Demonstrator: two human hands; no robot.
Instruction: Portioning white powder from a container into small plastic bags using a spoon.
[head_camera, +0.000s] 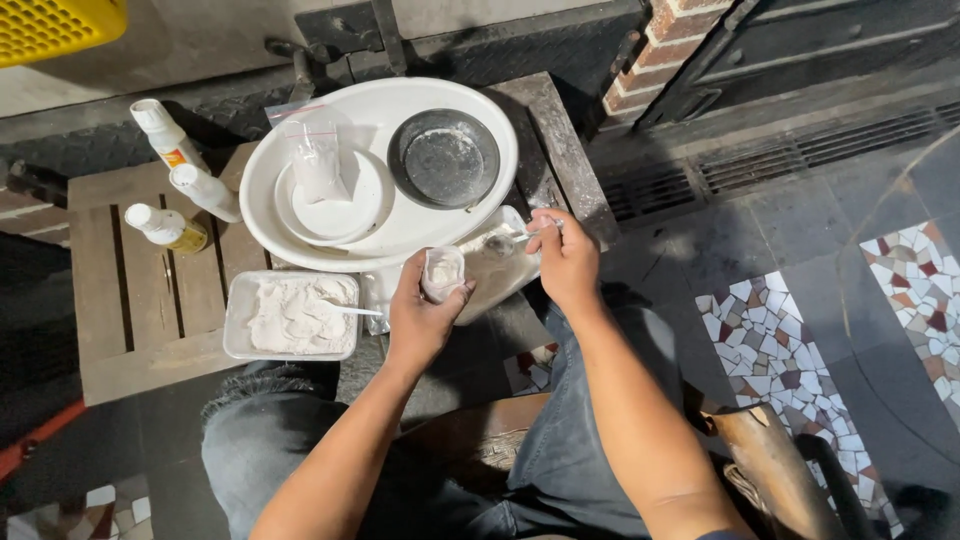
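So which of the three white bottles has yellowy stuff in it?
The bottle nearest the person, lying closest to the rectangular tub of white powder. Its lower part looks yellowish; the other two look mainly white.

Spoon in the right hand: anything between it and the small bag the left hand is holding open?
Nothing visible. The spoon in the right hand sits just right of the small bag held by the left hand, with only open air between them, above a larger plastic bag.

Small clear pouch (443, 272) of white powder, upright, spoon (503, 242) beside.
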